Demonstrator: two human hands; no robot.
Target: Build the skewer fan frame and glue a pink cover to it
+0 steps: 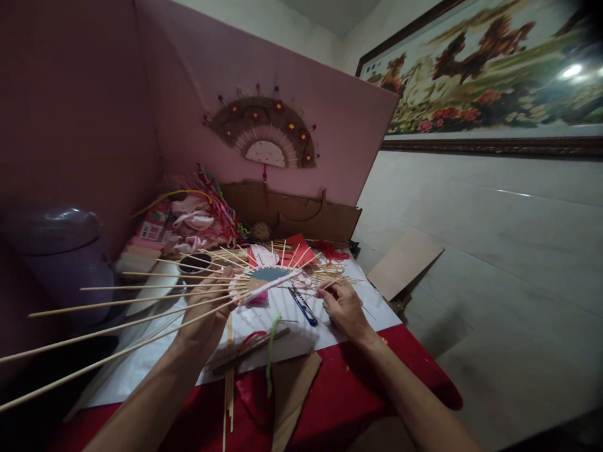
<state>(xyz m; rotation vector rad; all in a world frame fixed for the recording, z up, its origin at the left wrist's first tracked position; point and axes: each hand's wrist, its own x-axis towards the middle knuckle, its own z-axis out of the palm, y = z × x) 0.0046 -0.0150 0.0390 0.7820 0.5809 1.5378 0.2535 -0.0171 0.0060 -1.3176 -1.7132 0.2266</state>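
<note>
Pink-and-white fluffy trim edges the half-round piece [271, 274], a grey-blue and tan core with pale sticks [70, 309] fanning out from its curve; all places here are given from the blue knife [304, 307]. The piece is held above the table [414, 370], beyond the knife and to its left. The left hand [211, 321], well to the left of the knife, pinches the piece at its left end, and the longest sticks reach out past that wrist. The right hand [345, 307] is just right of the knife, its thumb and fingertips drawn close together; whether they pinch something thin, I cannot tell. What matters most is the lie of the straight edge: this long axis slants from the left hand toward the far right, its free end beyond the knife, nearer the right hand yet apart from it. Left of the knife and closer to the person lies a green fuzzy strip [270, 355].
</note>
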